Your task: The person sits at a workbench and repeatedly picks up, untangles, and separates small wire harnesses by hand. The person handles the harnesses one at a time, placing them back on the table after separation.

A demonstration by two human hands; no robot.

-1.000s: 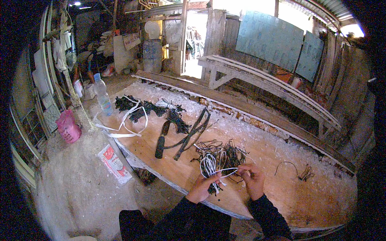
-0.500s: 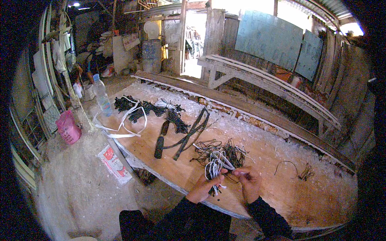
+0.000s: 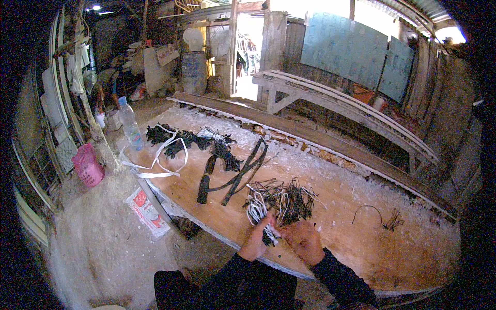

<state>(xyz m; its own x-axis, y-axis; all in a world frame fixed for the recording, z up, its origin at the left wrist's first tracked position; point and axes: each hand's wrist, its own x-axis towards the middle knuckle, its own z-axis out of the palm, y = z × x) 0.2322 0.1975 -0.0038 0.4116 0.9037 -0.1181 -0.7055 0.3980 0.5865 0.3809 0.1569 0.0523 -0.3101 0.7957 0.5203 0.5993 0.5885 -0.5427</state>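
My left hand (image 3: 260, 236) is closed round a bundle of white and black cords (image 3: 256, 209) at the table's near edge. The loops fan out above the fist, and short ends stick out below it. Right beside it, my right hand (image 3: 304, 241) is closed with its fingertips against the bundle; what they pinch is hidden. A loose heap of dark cords (image 3: 297, 201) lies on the wooden table (image 3: 356, 253) just beyond both hands.
Left of the cords lie a dark-handled tool (image 3: 204, 185) and crossed black strips (image 3: 243, 178). Farther left are black cord bundles (image 3: 191, 140), a white strap (image 3: 155, 173) and a plastic bottle (image 3: 130, 124). A few dark strands (image 3: 393, 221) lie at right. A bench (image 3: 341, 103) stands behind.
My right hand has moved left and down to meet my left hand. The white strands stretched between the hands no longer show, and the held bundle has shifted slightly left.
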